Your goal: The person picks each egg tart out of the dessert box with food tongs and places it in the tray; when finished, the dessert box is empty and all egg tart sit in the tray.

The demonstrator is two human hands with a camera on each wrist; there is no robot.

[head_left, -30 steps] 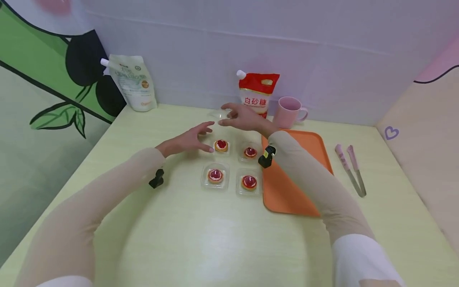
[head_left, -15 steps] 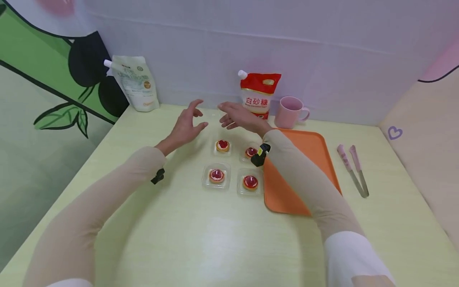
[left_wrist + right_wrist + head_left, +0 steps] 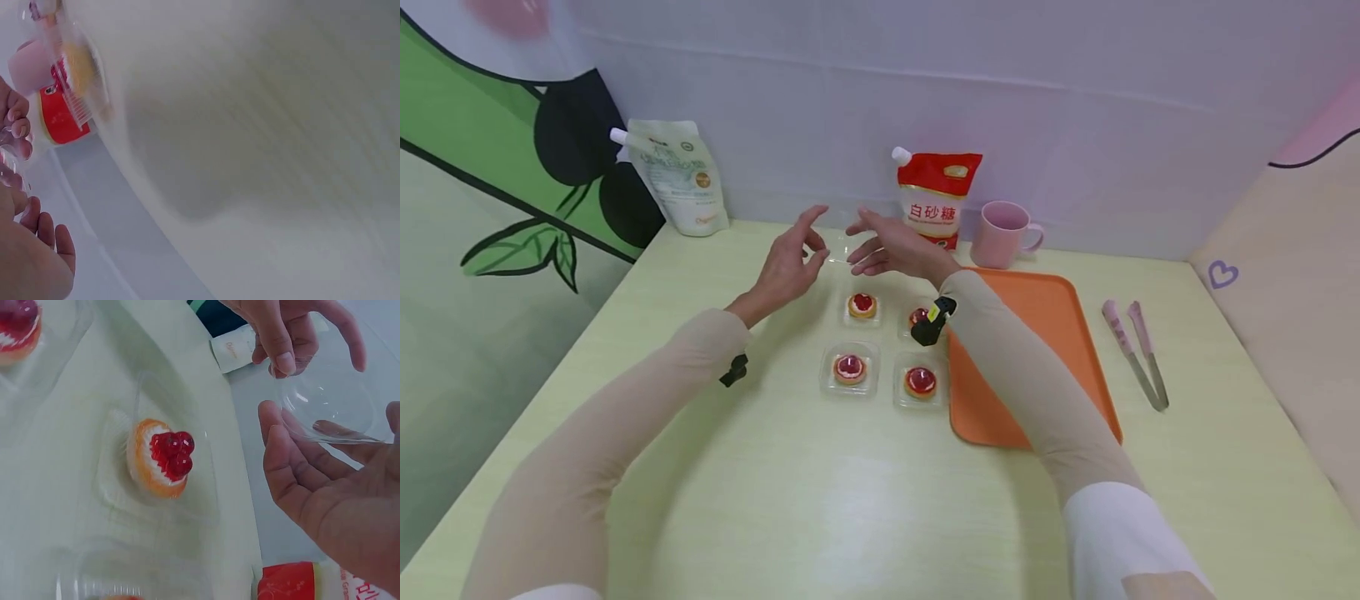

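At the back middle of the table, my left hand [image 3: 784, 271] and right hand [image 3: 901, 248] hold a clear plastic lid [image 3: 325, 400] between them, raised off the table. In the right wrist view the left thumb and fingers pinch its far edge. My right fingers and thumb lie around its near side. Close in front of the hands, several small fruit tarts sit in clear plastic boxes. The nearest to the hands is a tart with red berries on white cream [image 3: 165, 459]. The wrist camera partly hides the back right tart [image 3: 917, 317].
An orange tray [image 3: 1000, 392] lies right of the tarts, under my right forearm. Behind it stand a pink mug [image 3: 1002, 236] and a red and white sugar pouch [image 3: 934, 200]. Tongs [image 3: 1138, 358] lie far right. A pale pouch [image 3: 677, 179] leans at the back left.
My left hand has moved up and back from beside the back left tart to the lid. The right hand has turned, its fingers now around the lid, which is tilted up.
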